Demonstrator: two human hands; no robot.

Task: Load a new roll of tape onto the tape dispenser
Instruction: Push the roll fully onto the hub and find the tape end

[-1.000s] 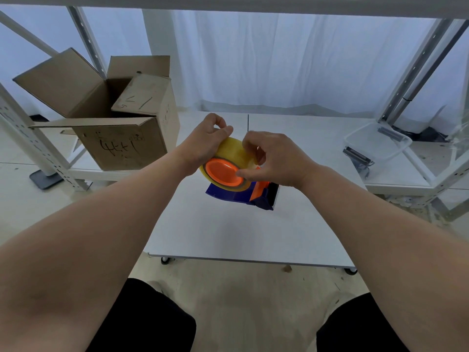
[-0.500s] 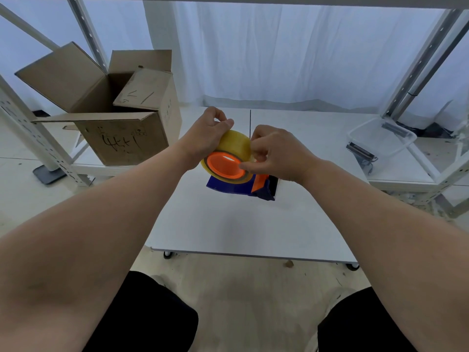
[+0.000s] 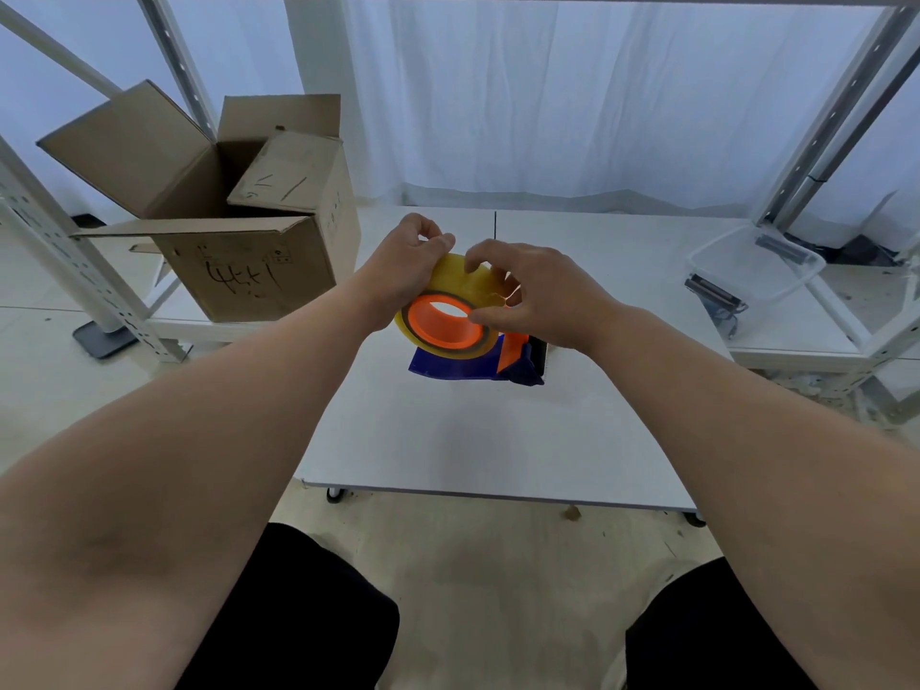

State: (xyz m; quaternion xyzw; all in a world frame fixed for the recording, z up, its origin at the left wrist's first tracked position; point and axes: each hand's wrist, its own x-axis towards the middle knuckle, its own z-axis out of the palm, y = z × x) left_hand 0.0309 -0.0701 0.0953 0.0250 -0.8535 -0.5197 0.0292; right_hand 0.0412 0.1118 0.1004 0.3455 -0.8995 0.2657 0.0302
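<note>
Tape roll (image 3: 460, 286): yellow, seated on the orange hub (image 3: 438, 323) of the tape dispenser (image 3: 463, 363), above the worktop (image 3: 473, 440).
Left hand (image 3: 405, 271): fingers curled over the roll's left rim, gripping it.
Right hand (image 3: 542, 296): forefinger on the roll's outer face and thumb at its side, pinching it, probably feeling for the free end.
Risk: a missed end could split or stick back on itself, and loose grips could let the roll slide off the hub.
Cardboard box (image 3: 249, 261): well left of the dispenser.

Left hand (image 3: 403, 271), right hand (image 3: 542, 296) gripping tape roll (image 3: 455, 280)
</note>
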